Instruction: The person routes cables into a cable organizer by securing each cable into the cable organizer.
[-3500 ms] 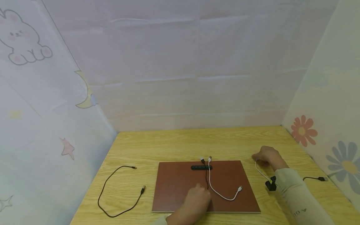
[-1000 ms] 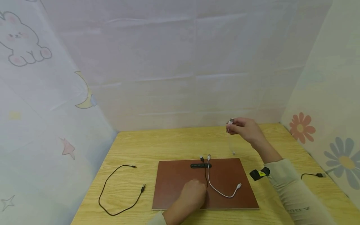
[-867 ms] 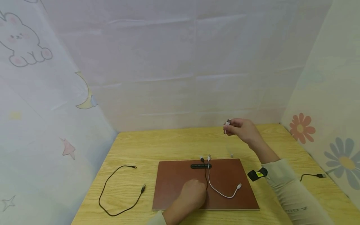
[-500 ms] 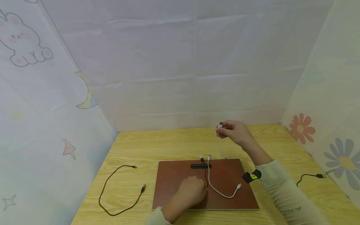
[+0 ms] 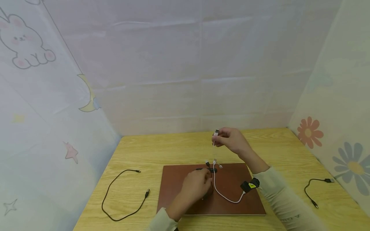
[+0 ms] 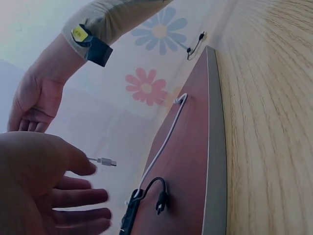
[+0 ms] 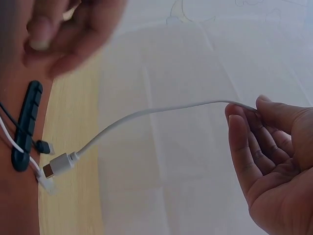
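Observation:
My right hand (image 5: 232,140) pinches a white USB cable (image 7: 161,109) near its USB-A plug (image 5: 216,132), above the far edge of a brown board (image 5: 173,189). The cable hangs down, its small lower plug (image 7: 58,165) close to a black cable holder (image 7: 24,127) on the board. Another white cable (image 5: 222,195) and a short black cable (image 6: 159,182) run across that holder, their USB plugs jutting past the board's far edge. Over the board, just in front of the holder, my left hand (image 5: 196,184) has its fingers (image 6: 80,198) loosely extended, holding nothing.
A long black cable (image 5: 102,199) lies in a loop on the wooden table (image 5: 144,147) left of the board. Farther right rests a short black cable (image 5: 307,187). Printed cloth walls (image 5: 162,80) enclose the table's back and sides.
My right hand picked the white cable up from the table's right side and carried it left over the board. The left hand rose off the board toward the holder, its fingers uncurling.

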Demonstrator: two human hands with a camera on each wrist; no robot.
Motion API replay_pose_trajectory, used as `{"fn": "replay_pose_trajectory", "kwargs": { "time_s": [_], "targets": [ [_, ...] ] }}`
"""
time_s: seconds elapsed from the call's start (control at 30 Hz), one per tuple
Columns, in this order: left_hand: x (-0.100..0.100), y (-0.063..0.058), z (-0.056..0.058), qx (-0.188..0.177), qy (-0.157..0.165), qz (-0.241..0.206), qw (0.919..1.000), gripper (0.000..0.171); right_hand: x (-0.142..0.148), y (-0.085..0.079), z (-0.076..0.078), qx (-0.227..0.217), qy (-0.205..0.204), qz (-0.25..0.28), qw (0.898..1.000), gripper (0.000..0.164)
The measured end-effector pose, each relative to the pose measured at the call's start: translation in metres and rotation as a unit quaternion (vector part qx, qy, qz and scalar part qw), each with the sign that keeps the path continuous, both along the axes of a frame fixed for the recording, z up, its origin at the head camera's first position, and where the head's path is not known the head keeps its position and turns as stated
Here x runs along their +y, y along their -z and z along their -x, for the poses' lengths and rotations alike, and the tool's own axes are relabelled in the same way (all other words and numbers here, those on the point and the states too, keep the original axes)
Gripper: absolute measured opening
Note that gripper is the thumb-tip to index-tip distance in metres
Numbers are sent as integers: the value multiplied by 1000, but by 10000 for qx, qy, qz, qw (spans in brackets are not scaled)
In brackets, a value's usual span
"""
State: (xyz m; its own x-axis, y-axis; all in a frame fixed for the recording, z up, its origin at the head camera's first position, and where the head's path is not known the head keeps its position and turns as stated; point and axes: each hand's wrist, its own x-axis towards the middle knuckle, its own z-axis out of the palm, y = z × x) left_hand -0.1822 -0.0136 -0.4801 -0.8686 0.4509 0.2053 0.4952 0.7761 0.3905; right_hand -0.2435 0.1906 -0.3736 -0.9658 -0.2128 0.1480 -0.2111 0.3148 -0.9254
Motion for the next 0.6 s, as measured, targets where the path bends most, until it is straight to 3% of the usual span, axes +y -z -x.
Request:
{"fn": "replay_pose_trajectory", "kwargs": {
  "time_s": [0.1,0.27,0.4,0.6],
  "targets": [
    [-2,0,6,-253,-158,-957,9950,29,-8,2,0,-49,-106,116,9999,28],
    [-5,-1,11,-780,-93,-2342,9690,32,-20,7,0,-228,-201,246,9992,27],
    [-6,0,12,-856,-47,-2964,9512,29,-28,10,-1,-333,-195,330,9987,25],
    [-9,5,16,-591,-50,-3403,9384,19,-32,12,0,-411,-136,351,9984,25]
  ]
}}
